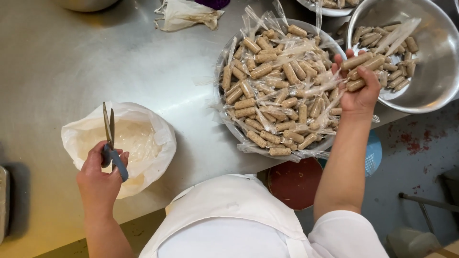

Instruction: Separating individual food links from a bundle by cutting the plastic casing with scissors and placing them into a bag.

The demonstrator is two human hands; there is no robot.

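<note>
Far left, we could just make out the edge of a metal tray [3,200] at the border of the steel table [62,62]. Next over sat a white plastic bag [122,143] with its mouth rolled open, something pale and clear inside — we couldn't tell what. Our left hand [98,184] hovered right at the bag's near rim, fingers wrapped closed around the blue handles of a pair of scissors [111,141], blades pointing up and away from us and pretty much shut.

Up top, a crumpled bit of white plastic wrapping [186,15] lay near the table's far edge. Below us, our white apron [229,215] filled the bottom middle of the view.

Moving right, a big round metal bowl [330,138] was heaped with small brown sausages [272,91], all individually wrapped in clear film with the twisted ends sticking out everywhere. Under the table edge we could see a red stool [294,184].

Our right hand [359,88] was raised between that bowl and the next one, clamped around a bunch of sausages [364,67] — a few of them lined up side by side, loose film trailing off the ends. Just beyond sat a second metal bowl [430,91], touching the first, holding a smaller pile of sausages [394,79] that looked mostly unwrapped, with a strip of clear film [399,33] lying across its rim.
</note>
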